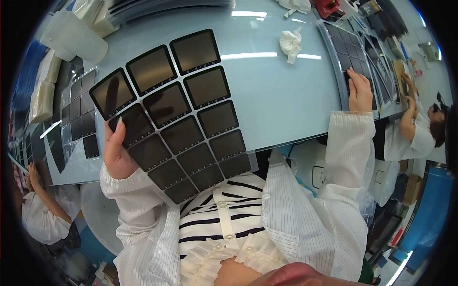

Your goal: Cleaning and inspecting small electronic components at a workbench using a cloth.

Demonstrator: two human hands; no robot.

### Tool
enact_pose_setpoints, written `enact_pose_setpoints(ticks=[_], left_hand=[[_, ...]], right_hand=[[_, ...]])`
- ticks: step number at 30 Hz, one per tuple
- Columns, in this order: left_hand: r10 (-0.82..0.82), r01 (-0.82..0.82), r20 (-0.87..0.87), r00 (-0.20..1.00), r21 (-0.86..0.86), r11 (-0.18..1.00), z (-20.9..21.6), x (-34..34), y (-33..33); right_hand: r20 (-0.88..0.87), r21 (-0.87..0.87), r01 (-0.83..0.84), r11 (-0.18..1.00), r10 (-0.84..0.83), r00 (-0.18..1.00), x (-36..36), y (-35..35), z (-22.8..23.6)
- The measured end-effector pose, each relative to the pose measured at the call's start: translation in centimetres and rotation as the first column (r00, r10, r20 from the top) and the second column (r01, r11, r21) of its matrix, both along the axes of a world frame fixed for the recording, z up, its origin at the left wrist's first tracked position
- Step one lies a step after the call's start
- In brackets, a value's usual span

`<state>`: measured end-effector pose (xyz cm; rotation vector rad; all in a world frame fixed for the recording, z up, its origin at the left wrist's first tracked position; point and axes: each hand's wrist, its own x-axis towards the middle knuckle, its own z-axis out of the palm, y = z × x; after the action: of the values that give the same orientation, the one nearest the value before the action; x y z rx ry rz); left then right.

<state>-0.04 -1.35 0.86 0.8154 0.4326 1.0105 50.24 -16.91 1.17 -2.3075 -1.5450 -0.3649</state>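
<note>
My left hand [118, 150] grips the left edge of a clear sheet of dark rectangular panels [182, 134], its thumb lying on the front. The sheet is tilted in front of my chest, its lower end against my striped shirt. Several glossy panels sit on it in rows, each with a black border and a line of small pale marks along one side. At the right of the table, my right hand [360, 91] rests with outstretched fingers on a similar panel sheet [347, 45]; part of that sheet is hidden under the hand.
A crumpled white tissue [290, 45] lies on the pale glossy table [267, 102]. More panels in clear film [78, 109] are at the left, near a translucent plastic pitcher [76, 35]. Dark sheets [167, 10] are stacked at the back. Co-workers sit at both sides [414, 128].
</note>
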Motion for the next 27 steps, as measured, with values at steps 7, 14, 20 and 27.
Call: enact_pose_setpoints(ticks=[7,14,20,27], left_hand=[[0.012,0.057,-0.337,0.942,0.194,0.979,-1.4,-0.6,0.5],[-0.01,0.069,-0.192,0.981,0.306,0.95,-0.5,-0.4,-0.3],[-0.037,0.073,-0.151,0.988,0.239,0.968,0.3,1.5,-1.4],[-0.069,0.081,-0.089,0.994,0.139,0.987,1.0,2.5,-2.2]], right_hand=[[0.016,-0.007,-0.013,1.0,0.013,1.0,0.7,-0.5,-0.2],[-0.198,0.417,0.02,0.909,0.07,0.978,-5.8,-0.2,2.8],[-0.754,0.484,-0.187,0.855,0.516,0.406,-16.3,2.8,3.9],[-0.9,0.418,-0.225,0.88,0.434,0.027,-20.7,5.2,1.7]])
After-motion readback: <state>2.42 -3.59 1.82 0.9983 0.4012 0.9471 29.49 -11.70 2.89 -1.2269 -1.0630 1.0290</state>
